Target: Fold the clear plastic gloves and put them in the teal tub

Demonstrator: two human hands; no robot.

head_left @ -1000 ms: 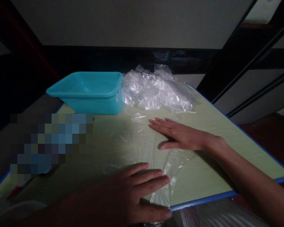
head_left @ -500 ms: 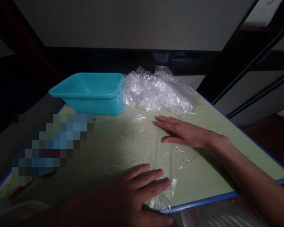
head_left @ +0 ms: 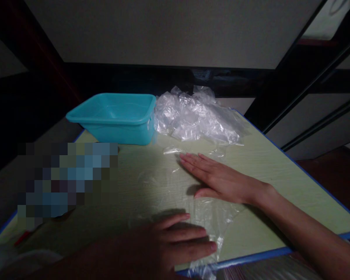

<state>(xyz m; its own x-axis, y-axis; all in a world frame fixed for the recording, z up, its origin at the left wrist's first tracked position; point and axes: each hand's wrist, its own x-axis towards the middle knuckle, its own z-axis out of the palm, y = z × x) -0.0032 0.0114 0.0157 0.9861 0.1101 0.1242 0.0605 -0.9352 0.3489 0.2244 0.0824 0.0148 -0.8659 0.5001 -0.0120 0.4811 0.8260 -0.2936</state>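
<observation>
A clear plastic bag (head_left: 212,214) lies spread flat on the table, its near end hanging over the front edge. My left hand (head_left: 181,237) is over the bag's near part, palm down with fingers apart. Farther back, my right hand (head_left: 216,177) lies across the bag with its fingers stretched out to the left and the thumb apart. Neither hand grips anything. The bag's left part is faint against the tabletop, and part of it is hidden under my hands.
A turquoise plastic basin (head_left: 119,132) stands at the back left. Beside it is a heap of crumpled clear plastic bags (head_left: 195,116). A blurred-out item (head_left: 76,171) lies on the left of the blue-edged table (head_left: 268,229), near a red-tipped object (head_left: 22,238).
My right hand has shifted toward me and slightly left over the bag. My left hand appears slightly lower. The whole view has tilted a little.
</observation>
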